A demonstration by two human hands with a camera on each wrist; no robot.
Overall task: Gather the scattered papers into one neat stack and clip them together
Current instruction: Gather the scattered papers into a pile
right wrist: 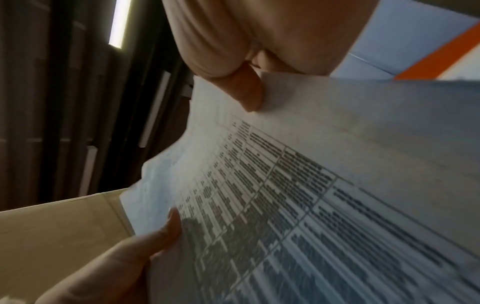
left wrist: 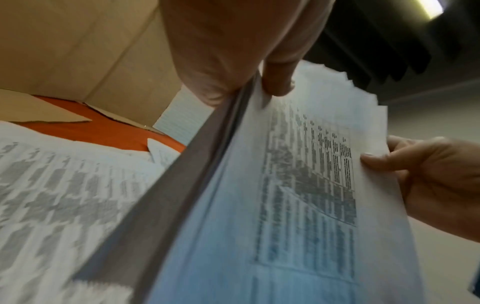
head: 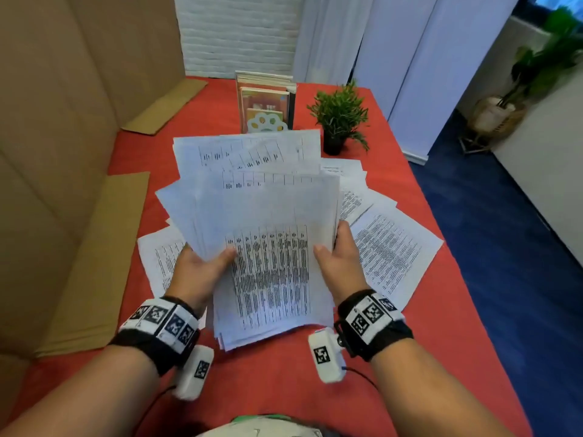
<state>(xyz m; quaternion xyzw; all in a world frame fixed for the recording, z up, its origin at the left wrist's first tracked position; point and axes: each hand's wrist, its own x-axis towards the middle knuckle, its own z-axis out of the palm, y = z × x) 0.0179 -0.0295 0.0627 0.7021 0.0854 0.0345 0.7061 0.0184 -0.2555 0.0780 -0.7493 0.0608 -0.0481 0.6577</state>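
Although the stack [head: 268, 247] was gathered in both hands above the red table [head: 410, 197], it was far from neat: its sheets fanned out at the far end and their near edges stepped unevenly. The left hand [head: 197, 269] pinched the stack's left edge, thumb on the top sheet and fingers hidden beneath; the right hand [head: 339, 260] pinched the right edge the same way, thumb on top. Such paper was probably light but limp and slick, so sheets would slide over one another and sag if held at one corner; holding both long edges near the middle, as here, looked the soundest way to hold it, and a loose enough hold should let the sheets settle when tapped on the table. More loose sheets [head: 391, 257] lay flat on the table to the right, touching and overlapping, with others [head: 159, 263] under the left hand and beyond the stack. No clip could be seen in any view. Farther back stood some books [head: 266, 102] and a small potted plant [head: 340, 118], with cardboard [head: 94, 263] along the left side.
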